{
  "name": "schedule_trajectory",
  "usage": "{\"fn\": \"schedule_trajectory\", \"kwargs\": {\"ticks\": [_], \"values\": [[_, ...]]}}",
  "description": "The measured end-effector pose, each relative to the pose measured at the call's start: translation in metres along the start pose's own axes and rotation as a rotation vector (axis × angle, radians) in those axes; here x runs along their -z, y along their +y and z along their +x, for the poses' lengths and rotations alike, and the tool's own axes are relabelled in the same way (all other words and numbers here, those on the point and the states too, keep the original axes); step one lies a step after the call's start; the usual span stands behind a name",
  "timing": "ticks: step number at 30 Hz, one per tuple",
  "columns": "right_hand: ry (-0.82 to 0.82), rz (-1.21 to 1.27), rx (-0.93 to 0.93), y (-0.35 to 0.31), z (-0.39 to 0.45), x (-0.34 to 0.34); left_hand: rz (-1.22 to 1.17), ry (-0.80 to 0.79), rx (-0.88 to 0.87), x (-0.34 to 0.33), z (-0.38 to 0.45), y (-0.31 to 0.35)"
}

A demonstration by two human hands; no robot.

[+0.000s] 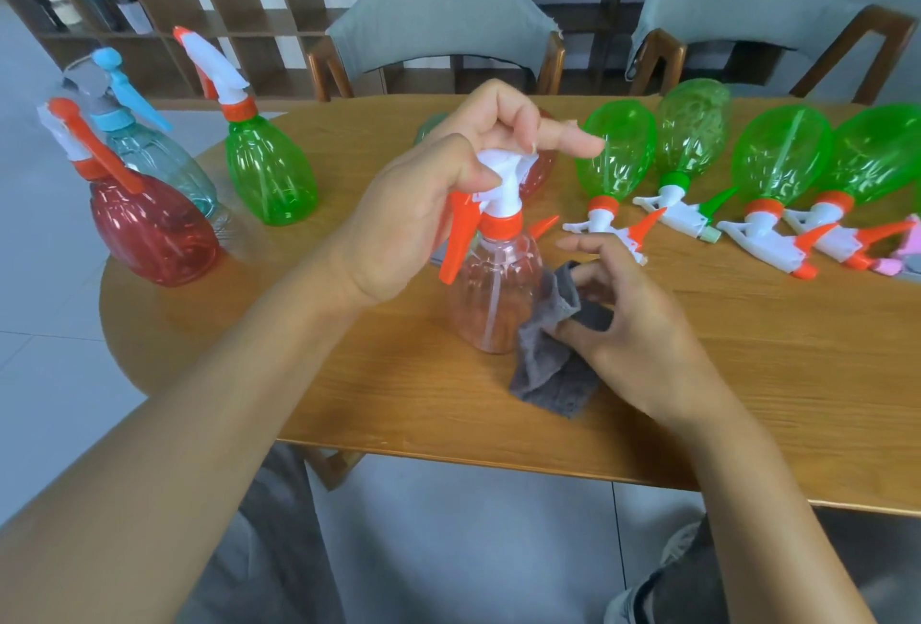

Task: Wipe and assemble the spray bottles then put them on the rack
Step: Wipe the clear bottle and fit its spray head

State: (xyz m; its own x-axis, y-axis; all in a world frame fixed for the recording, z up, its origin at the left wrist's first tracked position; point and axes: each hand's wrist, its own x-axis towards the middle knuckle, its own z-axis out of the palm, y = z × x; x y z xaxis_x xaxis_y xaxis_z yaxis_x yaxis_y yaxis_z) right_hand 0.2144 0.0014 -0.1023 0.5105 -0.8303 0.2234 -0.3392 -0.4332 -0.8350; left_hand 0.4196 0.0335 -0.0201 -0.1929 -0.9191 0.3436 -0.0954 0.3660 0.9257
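Observation:
A clear pink spray bottle (pixel 491 294) with an orange collar and orange trigger stands upright on the wooden table (pixel 747 349). My left hand (pixel 438 185) grips its white spray head from above. My right hand (pixel 623 314) holds a grey cloth (pixel 548 364) against the bottle's right side. Three assembled bottles stand at the left: a red one (pixel 149 229), a pale blue one (pixel 159 155) and a green one (pixel 269 170). Several green bottles (pixel 618 150) lie on their sides at the right with sprayers attached.
Two chairs with grey backs (pixel 438 10) stand behind the table. A brown cubby shelf (pixel 164 0) runs along the far wall, holding a few bottles at its left. The table's front edge is close to my lap. Another bottle lies partly hidden behind my left hand.

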Motion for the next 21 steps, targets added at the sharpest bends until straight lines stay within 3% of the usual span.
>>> {"fn": "schedule_trajectory", "kwargs": {"ticks": [6,14,21], "values": [[-0.007,-0.065,-0.029,0.001,-0.009,0.007,0.0,0.009,0.01,-0.006,-0.017,0.008],[0.059,-0.142,0.097,-0.002,-0.018,-0.001,0.119,0.133,0.219,-0.015,-0.067,-0.029],[0.138,-0.06,0.036,-0.008,-0.028,-0.008,0.351,0.263,0.189,-0.018,-0.067,-0.046]]}}
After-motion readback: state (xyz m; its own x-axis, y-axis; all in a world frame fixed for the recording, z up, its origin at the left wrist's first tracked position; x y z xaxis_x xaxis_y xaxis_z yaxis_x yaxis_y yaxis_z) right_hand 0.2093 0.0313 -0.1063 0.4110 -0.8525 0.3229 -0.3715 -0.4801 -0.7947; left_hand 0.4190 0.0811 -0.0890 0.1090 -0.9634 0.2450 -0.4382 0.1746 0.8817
